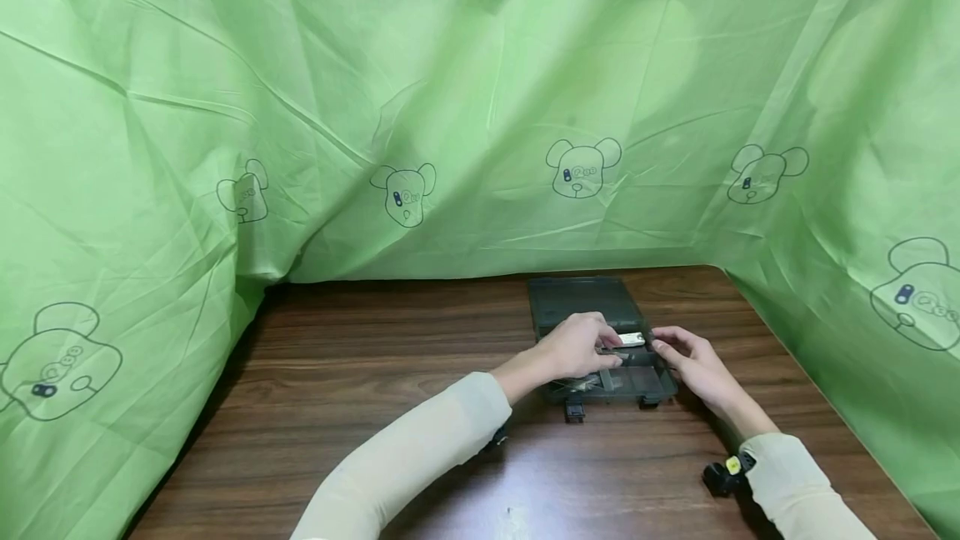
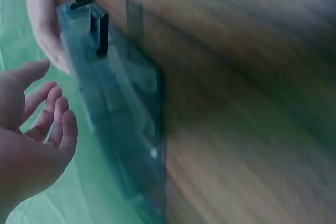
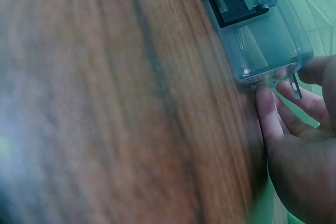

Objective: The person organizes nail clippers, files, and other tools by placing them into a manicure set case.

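A dark see-through plastic box (image 1: 626,394) with compartments lies on the table, its lid (image 1: 581,300) folded back toward the curtain. My left hand (image 1: 576,346) hovers over the box's left part, thumb and fingers apart. In the left wrist view, nothing shows between the curved fingers of my left hand (image 2: 39,124). Just beyond its fingertips, a slim silvery-white item (image 1: 630,340) lies in the back of the box. At the right end, my right hand (image 1: 697,365) holds the box, fingertips against its end wall in the right wrist view.
Two dark latches hang at the box's front, the left latch (image 1: 574,412) lower. Thin pale pieces (image 1: 581,385) lie in a left compartment. The brown wood table (image 1: 360,357) meets a green curtain (image 1: 450,107) behind and at both sides. A black wrist camera (image 1: 722,478) sits at the right sleeve.
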A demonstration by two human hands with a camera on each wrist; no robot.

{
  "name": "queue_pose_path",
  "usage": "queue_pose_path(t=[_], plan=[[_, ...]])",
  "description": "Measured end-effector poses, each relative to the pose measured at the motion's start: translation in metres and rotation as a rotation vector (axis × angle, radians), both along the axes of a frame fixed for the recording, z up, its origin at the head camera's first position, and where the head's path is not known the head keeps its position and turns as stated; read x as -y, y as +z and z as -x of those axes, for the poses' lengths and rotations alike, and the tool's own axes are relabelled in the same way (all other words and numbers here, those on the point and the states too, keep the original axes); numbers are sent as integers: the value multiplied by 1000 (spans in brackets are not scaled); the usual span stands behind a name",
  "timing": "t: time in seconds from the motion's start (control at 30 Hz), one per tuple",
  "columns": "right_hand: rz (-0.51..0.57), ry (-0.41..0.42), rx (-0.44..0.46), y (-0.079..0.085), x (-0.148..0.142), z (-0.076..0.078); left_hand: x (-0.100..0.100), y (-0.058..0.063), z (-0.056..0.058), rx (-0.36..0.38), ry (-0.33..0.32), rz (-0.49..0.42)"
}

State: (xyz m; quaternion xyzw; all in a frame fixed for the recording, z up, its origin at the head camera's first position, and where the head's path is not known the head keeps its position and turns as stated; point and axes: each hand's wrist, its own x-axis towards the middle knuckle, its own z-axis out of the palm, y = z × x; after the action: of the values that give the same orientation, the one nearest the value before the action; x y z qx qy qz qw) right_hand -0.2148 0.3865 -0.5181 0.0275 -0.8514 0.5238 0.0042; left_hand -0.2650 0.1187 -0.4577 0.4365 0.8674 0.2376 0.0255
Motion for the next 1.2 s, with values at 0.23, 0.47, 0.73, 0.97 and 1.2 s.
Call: queue_pose_path(t=[0.23,0.47,0.73,0.97,1.2], plan=[[8,5,0,1,0,3,52,14,7,48,-64,-31],[-8,6,9,3,-1,4,113,17,17,88,-59,-36],[-22,16,11,1,-1,1,181,10,10,114,-1,-32],[-38,9,12,0,-4,-4,228,-4,-7,155,22,-86],[-44,18,-5,2,-1,-3,259,-10,-23,240,11,-94]])
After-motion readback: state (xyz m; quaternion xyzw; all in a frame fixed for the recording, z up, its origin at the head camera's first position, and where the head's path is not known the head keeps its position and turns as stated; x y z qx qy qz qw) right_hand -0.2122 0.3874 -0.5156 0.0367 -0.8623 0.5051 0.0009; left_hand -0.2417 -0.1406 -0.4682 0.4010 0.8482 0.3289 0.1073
